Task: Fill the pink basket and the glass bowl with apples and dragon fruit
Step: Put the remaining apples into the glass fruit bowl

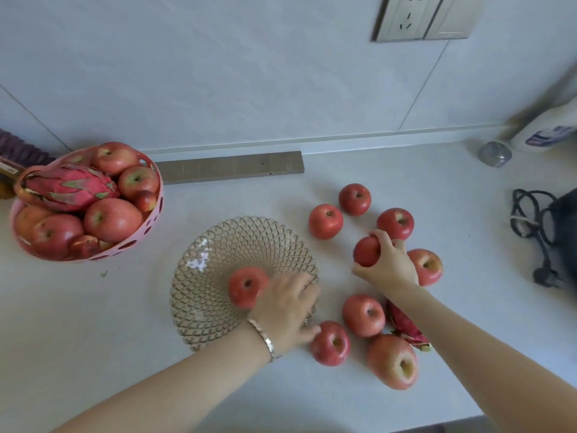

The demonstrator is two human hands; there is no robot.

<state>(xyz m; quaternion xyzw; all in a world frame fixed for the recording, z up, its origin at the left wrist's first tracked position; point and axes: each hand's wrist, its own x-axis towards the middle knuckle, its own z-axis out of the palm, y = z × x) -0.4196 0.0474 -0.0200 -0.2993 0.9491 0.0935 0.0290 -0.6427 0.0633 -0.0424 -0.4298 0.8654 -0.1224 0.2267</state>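
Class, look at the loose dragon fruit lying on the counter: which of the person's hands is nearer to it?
Right. The right hand, gripping an apple, is just beyond the dragon fruit, whose near part its forearm crosses. The left hand is farther left, at the glass bowl.

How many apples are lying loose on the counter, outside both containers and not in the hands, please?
7: three at the back, one right, three near the front. None looks hidden.

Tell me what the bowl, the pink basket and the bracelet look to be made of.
Bowl: clear glass, probably, with a pressed diamond pattern that glints and a gold-tinted rim. Pink basket: likely moulded plastic, matte and opaque, with oval cut-outs. Bracelet: seemingly polished silver-coloured metal, since it shines.
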